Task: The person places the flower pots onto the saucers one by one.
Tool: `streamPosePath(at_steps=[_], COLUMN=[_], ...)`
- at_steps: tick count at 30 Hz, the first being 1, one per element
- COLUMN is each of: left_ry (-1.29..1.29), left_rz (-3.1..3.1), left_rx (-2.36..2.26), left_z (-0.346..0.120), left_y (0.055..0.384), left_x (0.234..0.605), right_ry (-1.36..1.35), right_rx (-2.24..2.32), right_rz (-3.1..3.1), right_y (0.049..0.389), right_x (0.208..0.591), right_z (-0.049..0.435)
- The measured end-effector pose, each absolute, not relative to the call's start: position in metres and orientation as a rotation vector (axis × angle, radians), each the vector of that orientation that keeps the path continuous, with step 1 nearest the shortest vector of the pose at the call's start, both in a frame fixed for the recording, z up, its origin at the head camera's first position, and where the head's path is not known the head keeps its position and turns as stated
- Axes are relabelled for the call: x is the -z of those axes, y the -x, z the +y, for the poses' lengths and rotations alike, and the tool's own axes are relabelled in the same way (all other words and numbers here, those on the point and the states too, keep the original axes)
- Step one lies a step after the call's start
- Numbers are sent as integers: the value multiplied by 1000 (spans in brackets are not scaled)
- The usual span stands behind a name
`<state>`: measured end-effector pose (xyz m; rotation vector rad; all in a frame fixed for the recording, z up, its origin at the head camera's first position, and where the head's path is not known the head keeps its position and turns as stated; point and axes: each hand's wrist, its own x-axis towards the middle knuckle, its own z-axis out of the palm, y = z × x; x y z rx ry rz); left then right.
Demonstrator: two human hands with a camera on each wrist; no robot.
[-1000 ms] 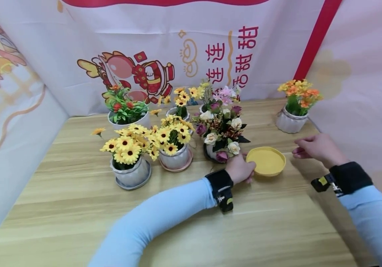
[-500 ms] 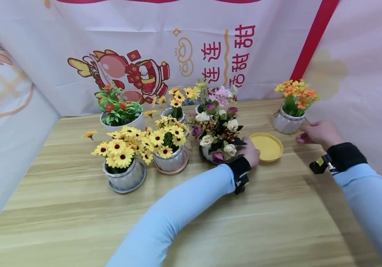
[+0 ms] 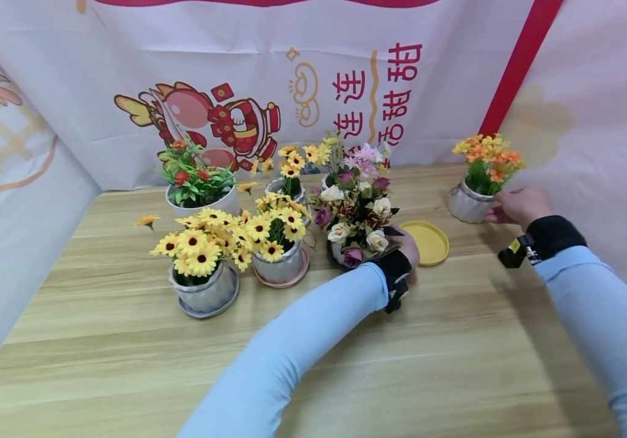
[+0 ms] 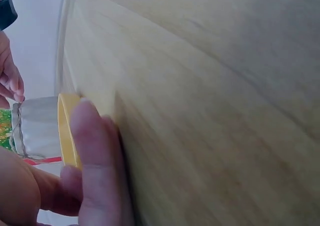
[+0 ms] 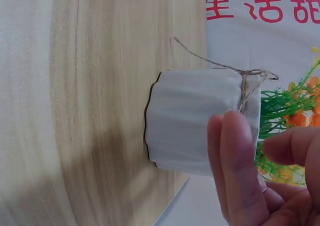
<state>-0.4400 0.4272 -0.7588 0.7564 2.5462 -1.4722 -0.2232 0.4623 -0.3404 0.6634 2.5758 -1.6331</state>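
My left hand (image 3: 405, 248) is at the near-left edge of a round yellow saucer (image 3: 428, 243), its fingers and thumb on the rim; the saucer's edge (image 4: 67, 128) shows by the fingertips in the left wrist view. My right hand (image 3: 523, 207) reaches the right side of a whitish fluted flowerpot (image 3: 469, 204) with orange and yellow flowers (image 3: 491, 157). In the right wrist view, straight fingers (image 5: 237, 151) overlap the pot's wall near the twine (image 5: 245, 88) round its rim, with the thumb apart beside the flowers.
Left of the saucer stands a pot of purple and cream roses (image 3: 358, 228). Further left are two yellow daisy pots on saucers, a grey saucer (image 3: 209, 307) and a pink saucer (image 3: 283, 280). A red-flowered pot (image 3: 204, 198) and smaller flowers stand behind, near the cloth backdrop (image 3: 182, 36).
My right hand has moved up and left to the orange-flowered pot. My left hand has moved further over the saucer, and the saucer has slid left toward the roses.
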Motion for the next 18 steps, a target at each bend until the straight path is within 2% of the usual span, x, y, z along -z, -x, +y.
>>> streamPosePath(at_steps=[4,7,9,11,14,17,18], left_ry=[-989,-1139,-1308,-1557,-1783,-1761,-1640], left_rz=[2505,2583,2648,2747,2718,2684,2660], left_rx=[1511,1373,1181,768,353,342,534], left_z=[397,377,365,353,346,352,357], left_y=[418,412,416,424,437,444,443], left_x=[723,711,716,726,743,754,754], right_ry=[-720,-754,-765,-780,-784,-756,-742], right_rx=[1638,1613,1577,1527,1478,1458,1455], right_rz=[2546,2511,2497,2487,2461,2413,2396], right_y=[231,238,243,247,253,259,261], right_x=[341,342,342,341,338,336,336], right_z=[465,468,470,472,474,479,481])
